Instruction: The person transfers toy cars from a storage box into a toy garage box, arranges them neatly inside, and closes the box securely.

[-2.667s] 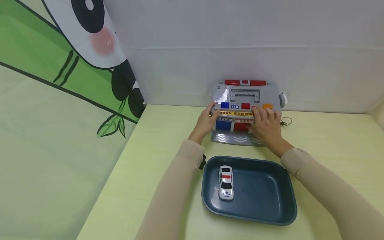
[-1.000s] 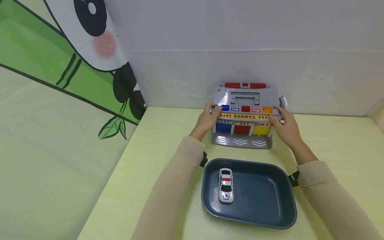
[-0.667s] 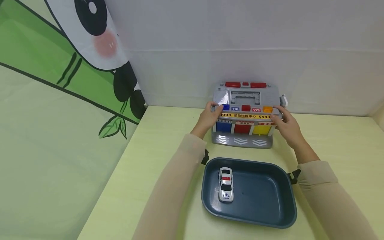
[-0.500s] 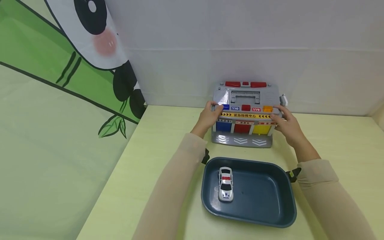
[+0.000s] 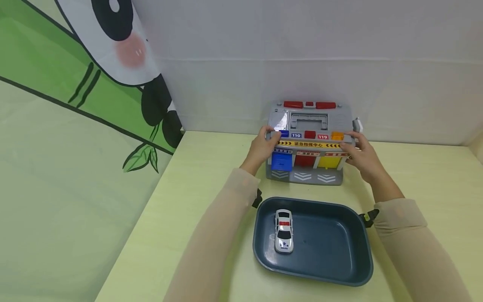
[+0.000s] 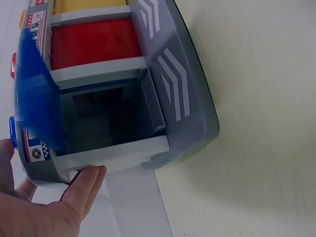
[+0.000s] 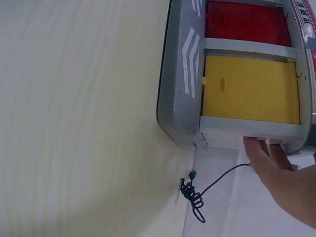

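A grey toy police garage (image 5: 341, 119) stands against the back wall. My left hand (image 5: 260, 149) grips its left side, thumb at the blue button (image 5: 284, 134) and fingers against the side wall. On the right side, my right hand (image 5: 363, 158) holds the garage with the thumb on its front edge. The blue door (image 5: 281, 162) is swung up and out; in the left wrist view, a hollow bay (image 6: 106, 116) shows behind it. The red door (image 5: 305, 161) and yellow door (image 7: 252, 91) hang down over their bays.
A dark blue tray (image 5: 320, 274) sits in front of the garage. A white toy police car (image 5: 284, 231) lies in its left part. A dark coiled cord (image 7: 192, 195) with a wire lies by the garage's right side. A pale wall (image 5: 226, 92) rises behind.
The blue door has swung outward from its lowered position. Earlier, my right hand moved from the garage's front to its right side; my left hand has stayed about where it was.
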### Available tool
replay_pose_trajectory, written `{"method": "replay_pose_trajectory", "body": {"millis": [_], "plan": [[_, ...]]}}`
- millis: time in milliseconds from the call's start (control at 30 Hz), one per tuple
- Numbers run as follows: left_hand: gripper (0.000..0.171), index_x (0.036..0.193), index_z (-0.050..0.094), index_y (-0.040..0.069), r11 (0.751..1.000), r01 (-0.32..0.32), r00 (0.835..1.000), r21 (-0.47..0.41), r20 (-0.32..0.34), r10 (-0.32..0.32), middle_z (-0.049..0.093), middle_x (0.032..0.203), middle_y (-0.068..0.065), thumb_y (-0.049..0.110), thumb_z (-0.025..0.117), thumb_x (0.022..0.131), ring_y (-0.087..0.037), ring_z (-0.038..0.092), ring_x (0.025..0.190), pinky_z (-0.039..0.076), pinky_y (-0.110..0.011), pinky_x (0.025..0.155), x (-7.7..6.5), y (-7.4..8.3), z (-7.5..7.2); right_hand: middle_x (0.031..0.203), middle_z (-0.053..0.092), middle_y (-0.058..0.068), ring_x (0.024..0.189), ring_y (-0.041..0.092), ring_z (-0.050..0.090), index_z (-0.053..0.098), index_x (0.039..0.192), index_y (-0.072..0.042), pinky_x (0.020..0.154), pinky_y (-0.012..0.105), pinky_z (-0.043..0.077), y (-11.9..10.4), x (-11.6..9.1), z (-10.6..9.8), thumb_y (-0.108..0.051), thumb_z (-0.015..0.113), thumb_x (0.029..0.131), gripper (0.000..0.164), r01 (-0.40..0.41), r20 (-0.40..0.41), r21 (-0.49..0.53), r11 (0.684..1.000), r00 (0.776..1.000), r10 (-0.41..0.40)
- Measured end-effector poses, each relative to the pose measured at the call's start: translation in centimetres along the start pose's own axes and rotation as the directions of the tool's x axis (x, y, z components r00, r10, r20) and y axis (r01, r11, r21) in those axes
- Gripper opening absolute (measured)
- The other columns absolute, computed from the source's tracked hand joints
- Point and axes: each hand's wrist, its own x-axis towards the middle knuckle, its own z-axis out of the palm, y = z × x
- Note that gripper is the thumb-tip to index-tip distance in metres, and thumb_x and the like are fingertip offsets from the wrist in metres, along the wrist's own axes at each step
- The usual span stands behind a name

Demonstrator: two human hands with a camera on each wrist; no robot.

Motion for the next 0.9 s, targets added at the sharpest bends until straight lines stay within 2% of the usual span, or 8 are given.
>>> {"method": "replay_pose_trajectory", "body": {"millis": [200, 333, 433, 667, 833, 900], "plan": [[0.049, 0.141, 0.041, 0.024, 0.997, -0.067, 0.998, 0.041, 0.008, 0.066, 0.053, 0.135, -0.014, 0.05, 0.047, 0.1, -0.031, 0.052, 0.118, 0.044, -0.052, 0.097, -0.4, -0.9, -0.1, 0.148, 0.023, 0.024, 0.127, 0.039, 0.036, 0.026, 0.15, -0.02, 0.106, 0.056, 0.031, -0.1, -0.1, 0.4, -0.041, 0.052, 0.1, 0.06, -0.013, -0.011, 0.0, 1.0, 1.0, 0.013], [0.058, 0.151, 0.032, 0.022, 0.99, -0.123, 0.992, 0.076, 0.051, 0.12, 0.051, 0.138, -0.015, 0.045, 0.049, 0.101, -0.029, 0.053, 0.119, 0.046, -0.047, 0.095, -1.0, -1.5, -0.5, 0.152, 0.018, 0.026, 0.131, 0.043, 0.032, 0.022, 0.153, -0.018, 0.105, 0.058, 0.03, -0.1, -0.3, 0.4, -0.041, 0.052, 0.1, 0.065, -0.018, -0.019, -0.004, 1.0, 1.0, 0.018], [0.061, 0.154, 0.028, 0.02, 0.987, -0.139, 0.987, 0.075, 0.087, 0.133, 0.05, 0.139, -0.013, 0.039, 0.052, 0.101, -0.025, 0.053, 0.117, 0.048, -0.042, 0.094, -1.8, -1.9, -0.8, 0.153, 0.017, 0.026, 0.131, 0.043, 0.031, 0.02, 0.154, -0.017, 0.105, 0.057, 0.03, -0.1, -0.3, 0.4, -0.042, 0.052, 0.1, 0.067, -0.021, -0.017, -0.005, 1.0, 1.0, 0.021], [0.063, 0.154, 0.03, 0.018, 0.977, -0.166, 0.98, 0.133, 0.137, 0.147, 0.047, 0.141, -0.011, 0.033, 0.057, 0.099, -0.026, 0.052, 0.12, 0.049, -0.041, 0.093, -4.9, -2.5, -1.4, 0.154, 0.014, 0.026, 0.131, 0.043, 0.031, 0.021, 0.154, -0.019, 0.106, 0.057, 0.03, -0.1, -0.4, 0.1, -0.044, 0.052, 0.099, 0.067, -0.019, 0.0, -0.008, 1.0, 1.0, 0.019], [0.059, 0.15, 0.037, 0.018, 0.952, -0.213, 0.97, 0.221, 0.164, 0.179, 0.047, 0.142, -0.01, 0.035, 0.059, 0.098, -0.027, 0.05, 0.123, 0.05, -0.042, 0.093, -7.6, -2.4, -1.5, 0.153, 0.014, 0.027, 0.13, 0.043, 0.031, 0.022, 0.153, -0.02, 0.106, 0.058, 0.029, 0.0, -0.5, 0.0, -0.044, 0.052, 0.099, 0.066, -0.002, 0.0, 0.003, 1.0, 1.0, 0.002], [0.057, 0.148, 0.04, 0.016, 0.935, -0.253, 0.96, 0.247, 0.188, 0.21, 0.048, 0.141, -0.009, 0.033, 0.061, 0.098, -0.026, 0.051, 0.122, 0.049, -0.041, 0.093, -8.7, -2.3, -1.7, 0.153, 0.015, 0.027, 0.131, 0.043, 0.031, 0.023, 0.153, -0.021, 0.106, 0.058, 0.029, 0.1, -0.5, 0.0, -0.044, 0.051, 0.099, 0.065, 0.002, 0.004, 0.006, 1.0, 1.0, -0.002]]}}
